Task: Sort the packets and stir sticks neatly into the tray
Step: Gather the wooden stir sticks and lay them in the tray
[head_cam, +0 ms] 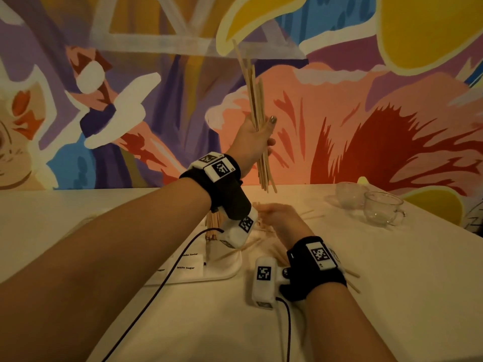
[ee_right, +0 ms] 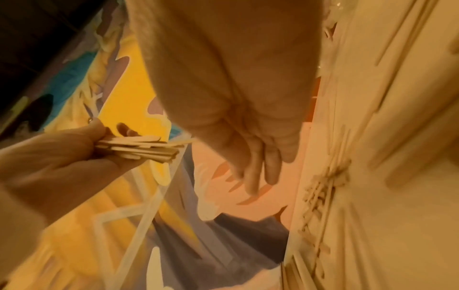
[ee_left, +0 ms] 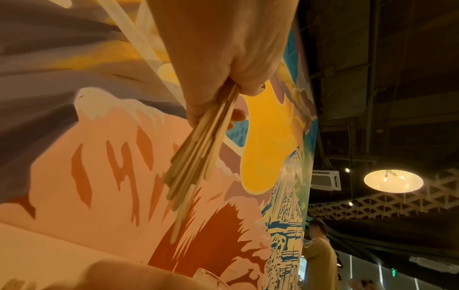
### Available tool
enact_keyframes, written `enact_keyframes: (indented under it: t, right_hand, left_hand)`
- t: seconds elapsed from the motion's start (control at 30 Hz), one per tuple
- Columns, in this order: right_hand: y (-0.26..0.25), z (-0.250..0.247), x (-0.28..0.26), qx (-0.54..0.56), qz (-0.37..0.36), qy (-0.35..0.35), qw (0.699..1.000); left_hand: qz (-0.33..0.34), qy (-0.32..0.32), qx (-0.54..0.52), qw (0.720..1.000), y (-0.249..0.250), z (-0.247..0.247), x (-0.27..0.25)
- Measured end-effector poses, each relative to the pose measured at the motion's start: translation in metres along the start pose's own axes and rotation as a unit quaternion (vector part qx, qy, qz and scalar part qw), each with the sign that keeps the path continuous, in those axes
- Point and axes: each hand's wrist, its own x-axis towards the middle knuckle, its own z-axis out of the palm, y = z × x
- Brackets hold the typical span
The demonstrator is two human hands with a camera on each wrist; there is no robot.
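My left hand [head_cam: 257, 134] is raised above the table and grips a bundle of wooden stir sticks [head_cam: 254, 100] nearly upright; the same bundle [ee_left: 196, 157] fans out below the fingers in the left wrist view. My right hand [head_cam: 277, 214] hovers low over the table with straight, relaxed fingers [ee_right: 258, 168] and holds nothing. Loose stir sticks [head_cam: 261, 226] lie scattered under and around it. The white tray [head_cam: 224, 275] sits under my left forearm, with White Sugar packets [head_cam: 187, 267] and stir sticks [head_cam: 213, 226] in it.
Two clear glass cups [head_cam: 381, 210] stand on the table at the back right. A black cable [head_cam: 167, 280] runs from the left wrist camera across the table. A painted mural wall [head_cam: 104, 100] rises just behind the table. A person [ee_left: 320, 255] stands far off.
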Motion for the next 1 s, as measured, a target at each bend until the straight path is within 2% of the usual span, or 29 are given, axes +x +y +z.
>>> enact_keyframes:
  t: [0.03,0.07,0.13,0.2,0.27,0.37,0.5,0.57,0.67,0.83,1.0]
  right_hand:
    - [-0.002,-0.004,0.002,0.109,0.015,0.043,0.993]
    - [-0.004,-0.008,0.003,0.232,0.038,0.055,0.97]
    - [-0.008,-0.012,0.002,0.458,0.09,0.027,0.884]
    - [-0.013,-0.011,-0.003,0.582,0.104,-0.028,0.806]
    - [-0.017,-0.012,-0.011,0.622,0.085,-0.062,0.776]
    - [-0.019,-0.013,-0.02,0.633,0.105,-0.054,0.765]
    - [-0.021,-0.011,-0.029,0.591,0.158,-0.05,0.789]
    - [-0.02,-0.012,-0.03,0.594,0.169,-0.049,0.785]
    - [-0.014,-0.017,-0.025,0.613,0.19,-0.028,0.767]
    - [-0.012,-0.017,-0.023,0.594,0.204,-0.02,0.778]
    - [-0.011,-0.019,-0.023,0.594,0.206,0.009,0.777]
  left_hand:
    - [0.0,0.002,-0.007,1.0,-0.001,-0.001,-0.002]
    - [0.004,0.0,-0.021,1.0,-0.002,0.0,-0.005]
    - [0.01,-0.012,-0.041,0.999,-0.005,0.002,-0.011]
    - [0.009,-0.025,-0.043,0.999,-0.009,0.01,-0.018]
    - [0.007,-0.036,-0.051,0.998,-0.013,0.018,-0.024]
    - [-0.003,-0.04,-0.074,0.996,-0.016,0.025,-0.027]
    - [0.008,-0.055,-0.037,0.998,-0.025,0.034,-0.03]
    - [0.009,-0.054,-0.017,0.998,-0.031,0.037,-0.03]
    - [-0.017,-0.057,-0.02,0.998,-0.037,0.039,-0.032]
    - [-0.048,-0.106,0.002,0.993,-0.044,0.037,-0.035]
    - [-0.09,-0.096,-0.011,0.991,-0.048,0.032,-0.033]
